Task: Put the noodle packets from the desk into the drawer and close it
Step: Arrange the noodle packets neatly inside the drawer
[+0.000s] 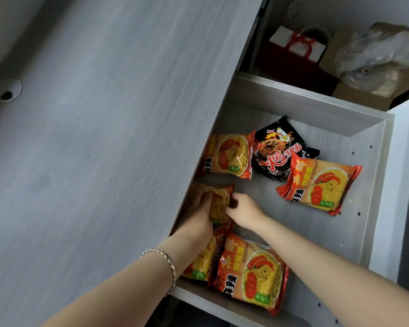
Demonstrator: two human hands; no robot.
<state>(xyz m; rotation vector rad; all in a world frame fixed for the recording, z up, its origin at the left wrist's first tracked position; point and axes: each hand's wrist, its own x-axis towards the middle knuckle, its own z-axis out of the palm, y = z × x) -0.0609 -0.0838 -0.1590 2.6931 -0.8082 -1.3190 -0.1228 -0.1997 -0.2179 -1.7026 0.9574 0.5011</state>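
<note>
The grey wooden drawer [316,107] stands pulled out below the desk top [92,138]. Inside lie several orange noodle packets: one at the back left [229,155], one at the right [321,185], one at the front [253,270], another partly under my left wrist [201,265]. A black noodle packet [279,147] lies at the back. My left hand [198,215] and my right hand [243,210] both grip one more orange packet [220,204] at the drawer's left side, partly under the desk edge.
Behind the drawer stand a red gift bag [293,50] and a cardboard box with a clear plastic bag [378,57] on it. A white panel [397,185] borders the drawer on the right. A round cable hole [8,92] sits in the desk top.
</note>
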